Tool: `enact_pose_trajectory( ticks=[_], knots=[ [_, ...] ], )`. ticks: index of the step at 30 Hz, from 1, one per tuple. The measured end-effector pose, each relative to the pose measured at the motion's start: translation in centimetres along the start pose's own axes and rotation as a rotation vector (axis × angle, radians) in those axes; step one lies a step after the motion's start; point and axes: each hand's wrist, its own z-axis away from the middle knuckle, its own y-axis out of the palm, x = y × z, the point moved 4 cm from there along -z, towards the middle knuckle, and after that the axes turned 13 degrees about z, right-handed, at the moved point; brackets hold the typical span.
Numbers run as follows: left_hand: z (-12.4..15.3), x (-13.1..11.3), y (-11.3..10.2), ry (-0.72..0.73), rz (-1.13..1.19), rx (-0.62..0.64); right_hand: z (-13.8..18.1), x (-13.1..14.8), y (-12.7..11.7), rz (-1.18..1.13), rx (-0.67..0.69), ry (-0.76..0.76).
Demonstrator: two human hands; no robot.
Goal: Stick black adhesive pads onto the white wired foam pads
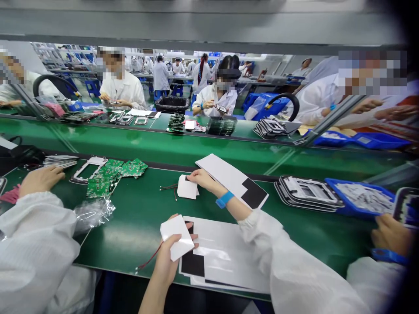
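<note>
My left hand [168,253] holds a white square panel [178,235] with thin red and black wires, thumb on its face and fingers behind it. The wires hang toward the table's front edge. My right hand [204,179], with a blue wristband, has its fingers closed at the upper right corner of another white square panel [187,188] lying on the table. A dark bit shows at the fingertips, and wires with small plugs stick out to the left. Beside my left hand lie large white sheets [225,244] with black patches; another white sheet stack [225,174] lies behind my right wrist.
Green circuit boards [103,176], a white frame [88,169] and a clear plastic bag [94,213] lie left. To the right are stacked frames [307,192] and a blue tray [363,196] of white pieces. Co-workers' hands [41,179] reach in from both sides.
</note>
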Motion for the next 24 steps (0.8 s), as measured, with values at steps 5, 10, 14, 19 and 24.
enact_pose_trajectory(
  ticks=[5, 10, 14, 19, 24],
  knots=[
    [0.4, -0.3, -0.7, -0.031, 0.060, 0.006, -1.4, 0.9, 1.1, 0.268, -0.184, 0.033],
    [0.1, -1.0, -1.0, -0.043, 0.164, -0.017, 3.0, 1.9, -0.1, 0.361, -0.300, 0.013],
    [-0.3, -1.2, -1.3, -0.022, 0.234, -0.063, 11.4, 1.8, 1.2, 0.363, -0.111, -0.101],
    [-0.7, -0.8, -1.5, -0.002, 0.235, -0.109, 21.8, -1.1, 7.4, 0.426, -0.102, -0.164],
    [-0.6, -0.3, -1.4, 0.045, 0.191, -0.155, 24.6, -2.5, 10.8, 0.386, -0.352, -0.206]
  ],
)
